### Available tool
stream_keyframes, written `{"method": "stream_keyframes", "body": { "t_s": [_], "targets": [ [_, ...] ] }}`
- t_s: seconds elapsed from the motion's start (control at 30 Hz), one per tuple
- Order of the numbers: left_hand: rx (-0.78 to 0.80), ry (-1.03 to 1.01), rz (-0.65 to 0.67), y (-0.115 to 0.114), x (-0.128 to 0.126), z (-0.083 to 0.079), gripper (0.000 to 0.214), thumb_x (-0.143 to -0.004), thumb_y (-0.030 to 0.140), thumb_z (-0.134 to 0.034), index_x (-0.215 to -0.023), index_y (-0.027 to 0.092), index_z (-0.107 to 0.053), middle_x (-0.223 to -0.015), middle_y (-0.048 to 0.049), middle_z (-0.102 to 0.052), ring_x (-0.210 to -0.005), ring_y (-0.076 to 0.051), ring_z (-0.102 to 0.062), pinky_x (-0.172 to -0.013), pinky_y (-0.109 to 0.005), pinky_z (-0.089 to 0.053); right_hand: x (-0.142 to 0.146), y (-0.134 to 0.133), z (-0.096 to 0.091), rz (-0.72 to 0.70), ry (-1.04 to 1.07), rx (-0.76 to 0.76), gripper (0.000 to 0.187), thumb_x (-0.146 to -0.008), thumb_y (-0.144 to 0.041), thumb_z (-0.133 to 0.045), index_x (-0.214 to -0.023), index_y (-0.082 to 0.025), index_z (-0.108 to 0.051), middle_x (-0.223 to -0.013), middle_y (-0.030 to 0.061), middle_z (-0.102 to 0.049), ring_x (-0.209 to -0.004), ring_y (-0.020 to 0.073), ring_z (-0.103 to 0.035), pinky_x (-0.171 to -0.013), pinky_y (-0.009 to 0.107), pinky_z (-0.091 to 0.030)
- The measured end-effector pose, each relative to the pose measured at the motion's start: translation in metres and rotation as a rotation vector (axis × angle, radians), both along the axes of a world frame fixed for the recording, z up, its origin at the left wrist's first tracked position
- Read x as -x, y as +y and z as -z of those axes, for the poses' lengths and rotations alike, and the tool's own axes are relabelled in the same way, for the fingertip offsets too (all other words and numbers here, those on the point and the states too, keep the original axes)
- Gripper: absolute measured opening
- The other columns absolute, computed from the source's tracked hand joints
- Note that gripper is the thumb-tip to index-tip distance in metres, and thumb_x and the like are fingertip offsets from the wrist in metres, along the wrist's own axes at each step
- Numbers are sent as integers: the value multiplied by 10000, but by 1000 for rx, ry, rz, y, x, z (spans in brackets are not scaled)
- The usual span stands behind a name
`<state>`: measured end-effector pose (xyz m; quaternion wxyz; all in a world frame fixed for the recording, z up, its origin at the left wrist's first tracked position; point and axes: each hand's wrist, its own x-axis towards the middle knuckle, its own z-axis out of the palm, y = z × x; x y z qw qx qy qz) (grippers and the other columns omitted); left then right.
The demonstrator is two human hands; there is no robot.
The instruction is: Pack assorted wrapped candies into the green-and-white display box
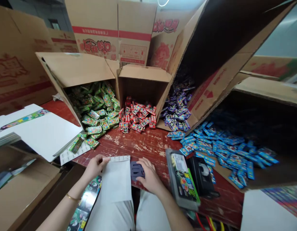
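My left hand pinched the top corner of the white flat card at the table's near edge; it looked light, thin, bendable, best held by its edges; my right hand pressed closed fingers onto the dark block.
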<state>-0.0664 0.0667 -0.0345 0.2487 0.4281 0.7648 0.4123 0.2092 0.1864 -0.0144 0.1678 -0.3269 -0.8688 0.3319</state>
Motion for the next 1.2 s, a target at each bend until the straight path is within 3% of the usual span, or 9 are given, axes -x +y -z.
{"method": "stream_keyframes", "body": {
  "t_s": [0.13,0.27,0.4,0.67,0.8,0.9,1.03,1.1,1.2],
  "targets": [
    [-7,178,-46,7,2,15,316,-758,484,-583,-728,190,-695,-1310,-158,-548,-1271,-350,-416,-1050,-517,-308,-23,0,4,6,-83,-62,519,-670,-89,-624,-1161,-247,-566,-1237,88,-579,-1202,290,-471,-1039,475,-320],
    [23,251,11,25,-29,21,247,-791,420,-579,-729,216,-704,-1448,-115,-429,-1398,-386,-176,-1056,-686,-100,-60,-7,-35,183,-82,-98,534,-702,-107,-564,-1222,-229,-544,-1273,108,-558,-1240,303,-440,-1049,493,-320],
    [20,291,134,45,-74,15,183,-808,350,-585,-772,223,-712,-1511,-107,-325,-1419,-372,-88,-1027,-724,9,-60,-22,-65,151,-27,18,489,-676,-93,-555,-1145,-226,-593,-1224,88,-595,-1191,277,-490,-1033,461,-372],
    [25,394,200,47,-93,2,210,-826,342,-558,-762,196,-694,-1511,-157,-301,-1408,-372,-153,-1058,-690,-52,-29,-32,-9,170,128,152,471,-620,-44,-633,-1067,-190,-606,-1172,96,-609,-1124,264,-512,-1012,433,-388],
    [30,420,188,39,-88,-11,201,-831,320,-539,-816,174,-676,-1485,-209,-328,-1391,-380,-213,-1072,-667,-111,-24,-39,-11,155,107,163,470,-622,-53,-648,-1069,-192,-603,-1162,88,-608,-1105,260,-515,-996,418,-392],
    [3,427,158,28,-84,-18,280,-822,320,-546,-1029,147,-621,-1451,-257,-364,-1359,-400,-289,-1046,-692,-184,-23,-42,-12,136,104,150,520,-612,-88,-690,-1109,-208,-591,-1197,80,-591,-1122,258,-513,-998,409,-393],
    [-179,467,242,18,-112,-7,374,-845,316,-535,-1211,242,-547,-1468,-148,-391,-1364,-343,-307,-1080,-638,-240,-42,-1,-13,236,115,21,413,-652,-206,-715,-1052,-241,-622,-1149,72,-616,-1082,259,-554,-934,395,-440],
    [-272,467,462,21,-149,-1,401,-854,275,-533,-1252,328,-528,-1468,-72,-405,-1358,-303,-331,-1095,-581,-288,-60,38,-18,347,69,-35,192,-736,-205,-627,-926,-223,-646,-991,66,-658,-952,226,-603,-843,356,-476],
    [-354,470,837,34,-211,3,595,-826,257,-589,-1378,343,-384,-1483,-48,-367,-1352,-297,-336,-1069,-541,-370,-82,95,-26,417,2,-59,143,-770,-127,-523,-836,-179,-639,-827,48,-650,-790,180,-603,-755,310,-473]
  ]
}}
